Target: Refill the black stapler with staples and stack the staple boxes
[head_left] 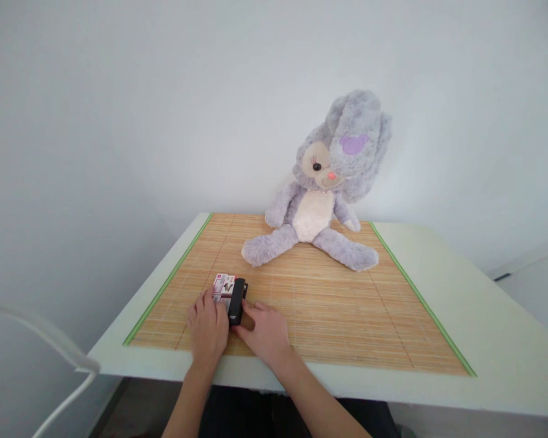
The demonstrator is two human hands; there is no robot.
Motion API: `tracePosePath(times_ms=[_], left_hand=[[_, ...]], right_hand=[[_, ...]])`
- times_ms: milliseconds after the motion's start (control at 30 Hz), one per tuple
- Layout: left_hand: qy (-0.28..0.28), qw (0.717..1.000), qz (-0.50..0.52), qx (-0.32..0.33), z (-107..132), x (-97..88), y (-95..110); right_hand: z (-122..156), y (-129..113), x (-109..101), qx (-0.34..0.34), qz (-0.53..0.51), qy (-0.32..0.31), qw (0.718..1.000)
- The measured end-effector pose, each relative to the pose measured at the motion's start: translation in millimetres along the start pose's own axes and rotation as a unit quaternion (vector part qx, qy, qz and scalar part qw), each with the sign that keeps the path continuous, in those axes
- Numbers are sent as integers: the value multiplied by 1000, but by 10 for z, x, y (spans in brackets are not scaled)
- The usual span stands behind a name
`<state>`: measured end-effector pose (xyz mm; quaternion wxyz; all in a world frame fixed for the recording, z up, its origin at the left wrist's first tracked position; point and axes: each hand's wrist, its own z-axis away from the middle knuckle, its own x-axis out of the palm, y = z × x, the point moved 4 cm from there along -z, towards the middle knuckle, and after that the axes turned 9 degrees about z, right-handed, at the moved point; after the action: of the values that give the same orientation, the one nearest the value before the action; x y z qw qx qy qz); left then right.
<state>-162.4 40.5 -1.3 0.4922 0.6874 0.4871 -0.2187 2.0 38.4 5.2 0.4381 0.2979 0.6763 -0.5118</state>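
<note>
A small pack of printed cards [223, 286] lies on the bamboo mat [329, 304] near its front left part, with a black stapler-like object [237, 300] lying against its right side. My left hand [207, 327] rests on the near end of the cards, fingers curled over them. My right hand [265, 333] lies beside the black object, its fingertips touching the near end of it. Both hands meet around these two things.
A grey-purple plush rabbit [322, 188] sits at the back of the mat against the white wall. The mat lies on a white table [497, 328], whose front edge runs just under my wrists. A white curved chair rail [59, 359] stands at the lower left.
</note>
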Motion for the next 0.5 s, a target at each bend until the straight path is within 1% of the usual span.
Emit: tracePosePath(times_ms=[133,200,400,500], left_hand=[[21,999,22,-32,26,-1,-37],[22,998,30,-41,30,5,-44],[21,998,36,-46,18,5,-32],[21,998,39,-38,12,6,-14]], right_hand=[[6,-3,9,1,4,6,1000],[9,-10,6,-3,3,7,1000],[20,-24,-25,0,10,3,1000],[18,-30,-33,2,15,-3,1000]])
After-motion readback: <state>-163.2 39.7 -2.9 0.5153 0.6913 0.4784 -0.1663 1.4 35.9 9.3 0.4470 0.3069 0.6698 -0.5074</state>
